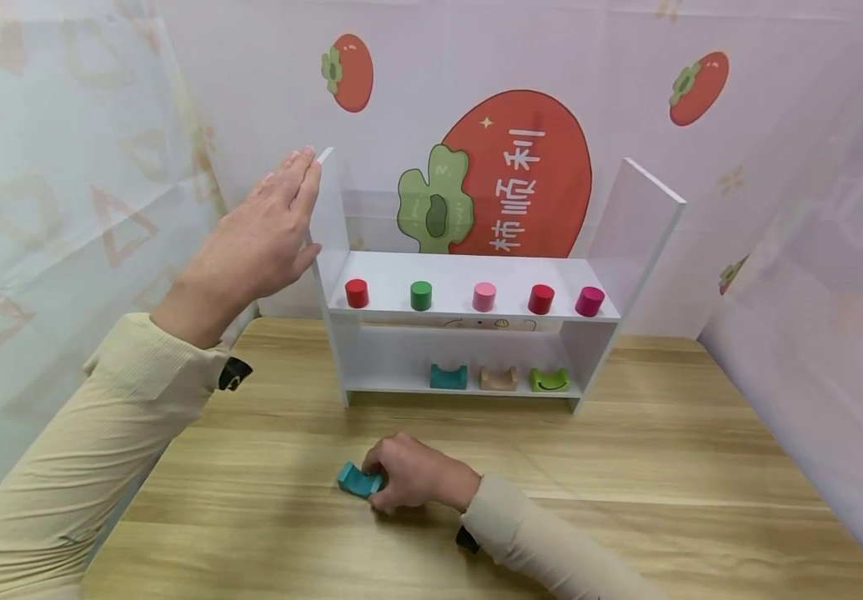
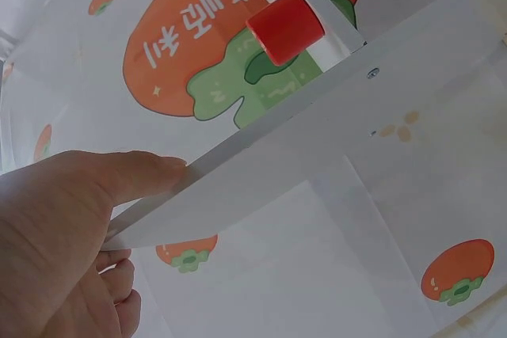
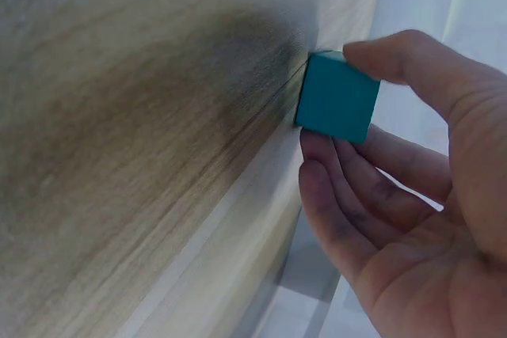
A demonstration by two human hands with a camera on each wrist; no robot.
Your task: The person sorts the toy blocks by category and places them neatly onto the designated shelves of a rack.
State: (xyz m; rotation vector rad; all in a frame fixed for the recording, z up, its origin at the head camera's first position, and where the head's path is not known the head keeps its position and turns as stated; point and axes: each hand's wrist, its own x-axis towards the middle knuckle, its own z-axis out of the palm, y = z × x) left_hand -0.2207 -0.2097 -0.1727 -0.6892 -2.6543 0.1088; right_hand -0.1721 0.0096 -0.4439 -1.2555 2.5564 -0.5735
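Note:
My right hand (image 1: 418, 473) pinches a small teal block (image 1: 356, 481) with a curved notch, low at the wooden table in front of the shelf. In the right wrist view, the thumb is on one side of the teal block (image 3: 337, 96) and the fingers on the other. A white two-level shelf (image 1: 469, 321) stands behind. My left hand (image 1: 269, 225) is at its tall left side panel (image 1: 331, 212), fingers extended along the outside. In the left wrist view, the panel edge (image 2: 261, 128) passes between the thumb and the fingers of the left hand (image 2: 59, 235).
Several cylinders stand in a row on the upper board, among them a red one (image 1: 357, 293) and a green one (image 1: 421, 296). On the lower board sit notched blocks: teal (image 1: 449, 377), beige (image 1: 499, 379) and light green (image 1: 549, 380). Printed cloth (image 1: 266, 75) hangs behind the table (image 1: 701, 467).

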